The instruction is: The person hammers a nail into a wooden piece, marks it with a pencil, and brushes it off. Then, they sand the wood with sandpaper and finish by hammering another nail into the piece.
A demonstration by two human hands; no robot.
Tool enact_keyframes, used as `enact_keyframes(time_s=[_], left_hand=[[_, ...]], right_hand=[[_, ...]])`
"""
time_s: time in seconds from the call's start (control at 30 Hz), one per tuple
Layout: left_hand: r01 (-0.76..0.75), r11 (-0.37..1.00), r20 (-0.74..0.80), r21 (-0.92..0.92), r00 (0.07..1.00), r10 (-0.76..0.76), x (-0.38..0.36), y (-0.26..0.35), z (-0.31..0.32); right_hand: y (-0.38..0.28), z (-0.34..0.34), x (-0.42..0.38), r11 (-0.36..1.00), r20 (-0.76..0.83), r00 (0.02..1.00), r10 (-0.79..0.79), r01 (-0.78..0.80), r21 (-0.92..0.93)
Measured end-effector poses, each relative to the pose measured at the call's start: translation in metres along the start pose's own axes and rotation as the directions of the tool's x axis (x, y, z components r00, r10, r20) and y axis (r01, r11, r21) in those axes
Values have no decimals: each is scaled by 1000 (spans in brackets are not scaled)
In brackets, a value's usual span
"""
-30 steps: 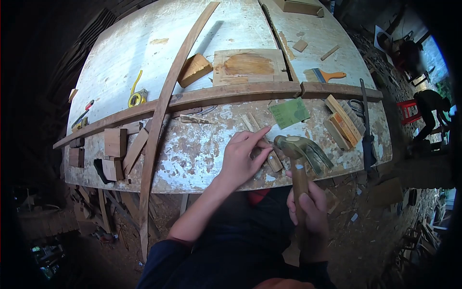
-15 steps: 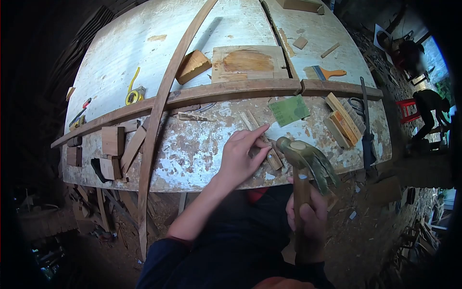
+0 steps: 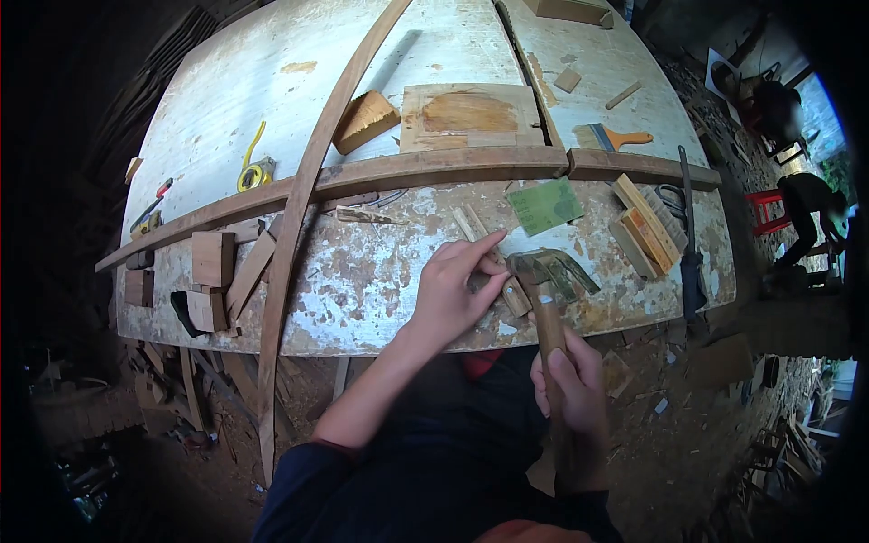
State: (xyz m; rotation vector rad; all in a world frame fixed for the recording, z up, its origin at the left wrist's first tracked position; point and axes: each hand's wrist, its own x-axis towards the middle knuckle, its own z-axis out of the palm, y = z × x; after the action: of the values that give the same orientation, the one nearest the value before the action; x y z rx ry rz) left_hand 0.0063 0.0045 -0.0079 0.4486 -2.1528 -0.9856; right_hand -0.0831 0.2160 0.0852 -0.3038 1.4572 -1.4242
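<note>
My left hand [image 3: 455, 291] presses down on a thin wooden strip [image 3: 491, 256] lying near the front edge of the paint-worn workbench [image 3: 362, 276], fingers pinched at the strip's near end. My right hand [image 3: 572, 395] grips the wooden handle of a claw hammer [image 3: 547, 281]. The hammer's head sits low, right beside my left fingertips over the strip's near end. Whether a nail stands under it is hidden.
A long curved wooden rail [image 3: 299, 208] and a crosswise rail [image 3: 425, 172] span the bench. Green sandpaper [image 3: 544, 205], stacked wood blocks [image 3: 644, 231], a brush [image 3: 614, 138], a yellow tape measure [image 3: 254, 172] and wood offcuts [image 3: 213, 271] lie around. A person [image 3: 806, 213] bends over at far right.
The hammer head, raised and tilted half a second ago, has come down next to my left fingers. My left hand has stayed on the strip.
</note>
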Motion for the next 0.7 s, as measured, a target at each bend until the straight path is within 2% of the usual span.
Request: enact_keyframes(time_s=[0.13, 0.23, 0.33, 0.43, 0.53, 0.63, 0.7], left_hand=[[4, 1000, -1, -6, 1000, -4, 1, 1, -1], [7, 1000, -1, -10, 1000, -7, 2, 0, -1], [23, 999, -9, -32, 1000, -23, 0, -2, 1], [49, 999, 31, -4, 998, -49, 1, 1, -2], [-33, 999, 4, 34, 999, 33, 3, 3, -4], [-99, 976, -30, 196, 994, 107, 8, 7, -10], [-75, 979, -15, 188, 997, 80, 5, 2, -7]], right_hand=[[26, -8, -13, 929, 142, 921, -362, 344, 139], [16, -8, -5, 991, 54, 989, -136, 135, 20], [3, -3, -12, 996, 28, 996, -79, 80, -27], [23, 0, -22, 939, 56, 943, -328, 320, 125], [9, -4, -10, 990, 39, 990, -135, 133, 49], [-8, 2, -8, 1000, -24, 999, -23, 23, 1], [9, -1, -15, 976, 5, 978, -208, 208, 61]])
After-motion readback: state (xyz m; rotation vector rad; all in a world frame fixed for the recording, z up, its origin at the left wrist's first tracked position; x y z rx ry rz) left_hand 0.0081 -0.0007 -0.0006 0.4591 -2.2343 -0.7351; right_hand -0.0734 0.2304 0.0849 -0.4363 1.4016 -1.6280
